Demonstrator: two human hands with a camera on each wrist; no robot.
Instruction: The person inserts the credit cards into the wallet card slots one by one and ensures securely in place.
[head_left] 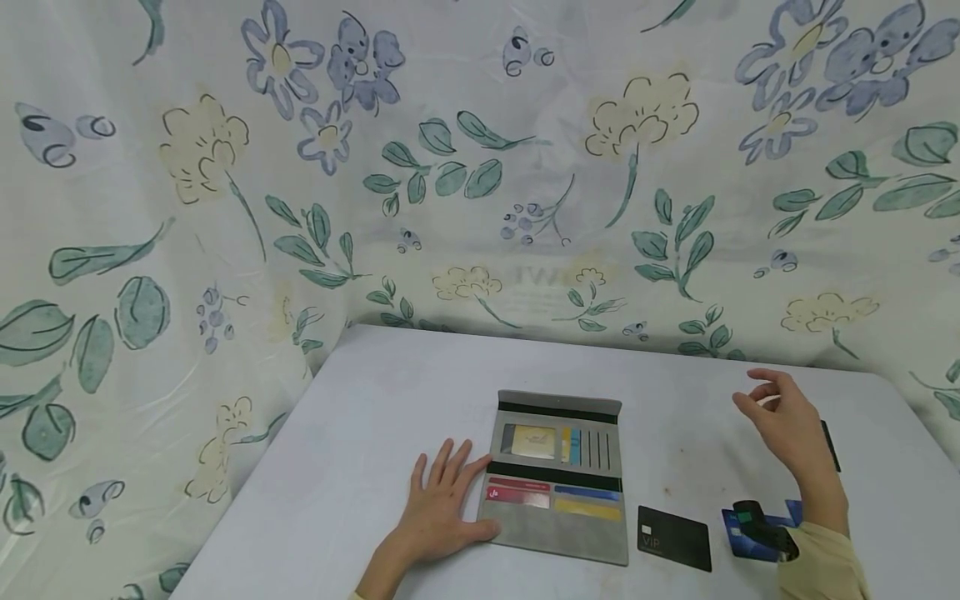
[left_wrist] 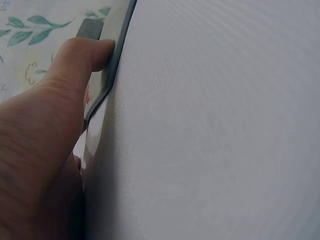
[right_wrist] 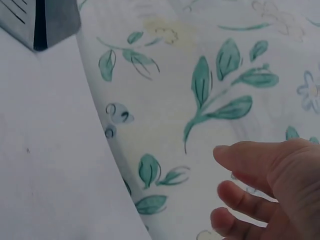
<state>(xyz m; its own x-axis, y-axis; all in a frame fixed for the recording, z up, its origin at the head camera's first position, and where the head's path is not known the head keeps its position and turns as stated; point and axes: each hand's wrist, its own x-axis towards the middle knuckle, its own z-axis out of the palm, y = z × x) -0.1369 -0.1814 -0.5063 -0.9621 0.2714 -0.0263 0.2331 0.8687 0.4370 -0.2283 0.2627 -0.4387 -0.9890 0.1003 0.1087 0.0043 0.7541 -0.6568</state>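
Observation:
A grey wallet (head_left: 551, 533) lies unfolded on the white table in the head view. Red cards (head_left: 517, 496) and a blue-and-yellow pair (head_left: 588, 504) show in its lower half, and more cards sit in the upper half. My left hand (head_left: 446, 508) has its fingers spread beside the wallet, with thumb and index finger at its left edge. In the left wrist view, the thumb (left_wrist: 82, 55) lies over that edge. My right hand (head_left: 783, 425) is raised to the right of the wallet, fingers loosely bent, holding nothing.
A black card marked VIP (head_left: 675, 537) lies right of the wallet. Farther right are blue cards (head_left: 742, 537), partly hidden by the right wrist and its dark strap. A dark thin object (head_left: 831, 450) peeks out behind the right hand. Floral cloth (head_left: 555, 183) hangs behind the table.

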